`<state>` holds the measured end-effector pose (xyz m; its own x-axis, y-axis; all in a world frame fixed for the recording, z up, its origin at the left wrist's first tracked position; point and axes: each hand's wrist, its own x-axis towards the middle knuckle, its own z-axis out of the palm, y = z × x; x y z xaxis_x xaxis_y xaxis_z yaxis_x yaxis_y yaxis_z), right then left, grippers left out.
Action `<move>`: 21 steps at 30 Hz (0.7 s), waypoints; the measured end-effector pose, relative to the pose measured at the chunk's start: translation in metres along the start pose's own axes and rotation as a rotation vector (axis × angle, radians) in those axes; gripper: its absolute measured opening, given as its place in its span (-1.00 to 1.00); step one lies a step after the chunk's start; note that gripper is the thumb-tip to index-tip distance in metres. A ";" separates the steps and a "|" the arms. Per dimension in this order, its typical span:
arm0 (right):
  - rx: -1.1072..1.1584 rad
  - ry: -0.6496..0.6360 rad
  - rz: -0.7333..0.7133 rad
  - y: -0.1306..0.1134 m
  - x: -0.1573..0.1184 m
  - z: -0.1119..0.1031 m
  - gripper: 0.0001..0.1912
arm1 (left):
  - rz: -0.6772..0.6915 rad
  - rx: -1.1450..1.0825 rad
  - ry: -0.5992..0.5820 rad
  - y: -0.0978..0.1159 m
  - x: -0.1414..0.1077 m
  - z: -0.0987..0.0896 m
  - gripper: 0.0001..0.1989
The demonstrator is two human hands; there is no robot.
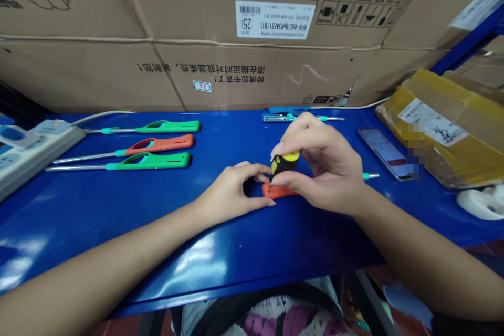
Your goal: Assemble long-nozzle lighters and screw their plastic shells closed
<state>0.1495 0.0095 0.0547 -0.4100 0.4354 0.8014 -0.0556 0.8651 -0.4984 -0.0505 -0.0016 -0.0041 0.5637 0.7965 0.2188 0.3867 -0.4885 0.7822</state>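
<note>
On the blue table lies an orange lighter [268, 192], its handle end showing and its metal tip sticking out right of my right hand. My left hand [236, 189] pinches the handle end between thumb and fingers. Closed round a short yellow-and-black screwdriver [284, 165], my right hand [326, 163] holds it upright, with the thin shaft touching the orange handle. The middle of this lighter is hidden under my right hand.
Left on the table [220, 252] are two green lighters [169, 126] [149, 161], an orange one [157, 144] and a power strip [59, 139]. Behind stand a cardboard box [220, 58] and opened blue lighter parts [287, 115]. Right: a phone [384, 152], a taped parcel [468, 157], a white object [480, 202].
</note>
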 end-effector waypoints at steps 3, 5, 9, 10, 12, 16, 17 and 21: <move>-0.005 -0.068 -0.013 0.002 -0.001 -0.002 -0.69 | 0.006 0.013 0.007 0.000 -0.001 0.000 -0.57; 0.057 -0.087 0.015 0.000 -0.002 -0.002 -0.67 | 0.018 0.025 0.034 -0.001 -0.001 0.001 -0.59; 0.081 -0.053 0.020 -0.002 -0.005 0.000 -0.64 | 0.032 0.024 0.046 -0.002 -0.002 0.002 -0.59; 0.060 -0.036 0.014 -0.002 -0.005 0.000 -0.62 | 0.022 0.011 0.033 -0.002 -0.002 0.002 -0.57; 0.017 0.010 0.013 -0.001 -0.005 0.001 -0.53 | -0.003 -0.016 0.007 -0.001 -0.001 0.001 -0.54; 0.018 0.062 0.043 0.002 -0.004 0.003 -0.51 | -0.014 -0.006 0.005 0.000 -0.001 0.000 -0.53; 0.046 0.057 0.048 0.002 -0.004 0.003 -0.54 | -0.010 0.004 0.009 0.001 0.000 0.000 -0.54; 0.209 -0.004 0.085 0.000 -0.007 0.003 -0.75 | 0.034 0.023 0.046 -0.001 -0.001 0.002 -0.63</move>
<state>0.1497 0.0057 0.0484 -0.4245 0.5032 0.7527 -0.2081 0.7549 -0.6220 -0.0499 -0.0024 -0.0060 0.5433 0.7943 0.2720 0.3843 -0.5234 0.7605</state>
